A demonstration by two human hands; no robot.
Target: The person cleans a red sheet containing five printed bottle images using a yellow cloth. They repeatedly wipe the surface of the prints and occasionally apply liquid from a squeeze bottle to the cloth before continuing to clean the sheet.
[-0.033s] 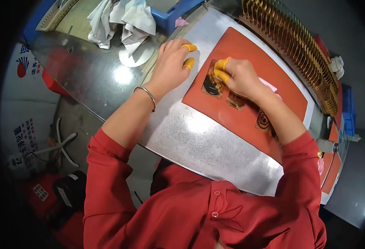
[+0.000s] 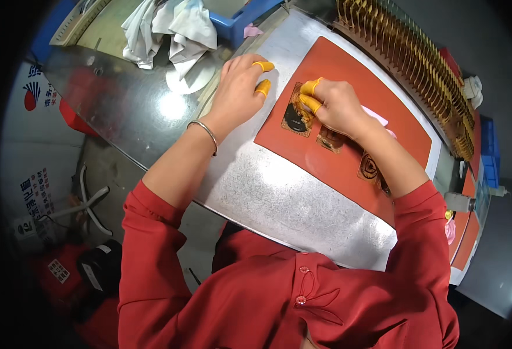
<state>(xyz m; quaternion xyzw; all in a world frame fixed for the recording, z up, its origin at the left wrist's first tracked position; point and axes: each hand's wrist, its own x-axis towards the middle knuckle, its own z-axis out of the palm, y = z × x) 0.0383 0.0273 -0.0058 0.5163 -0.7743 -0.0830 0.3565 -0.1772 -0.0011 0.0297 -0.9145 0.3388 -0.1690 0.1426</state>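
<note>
My right hand [image 2: 338,106], with yellow finger cots on its thumb and forefinger, is closed in a pinch at the upper right edge of a dark, gold-patterned plate [image 2: 295,120]. Whatever its fingertips hold, if anything, is hidden. That plate lies flat on an orange-red mat [image 2: 331,174]. Beside it, partly under my right hand, is a smaller ornate piece [image 2: 330,139]; another [image 2: 369,167] lies by my forearm. My left hand [image 2: 240,81], also wearing two yellow finger cots, rests on the metal tabletop left of the mat, thumb and fingers apart, holding nothing.
A long rack [image 2: 407,64] of upright gold-brown plates stands along the far right. White cloths [image 2: 192,35] hang by a blue bin [image 2: 233,26] at the far left. Something pink [image 2: 376,116] shows behind my right wrist. A grey-white cylinder [image 2: 458,202] is at the right.
</note>
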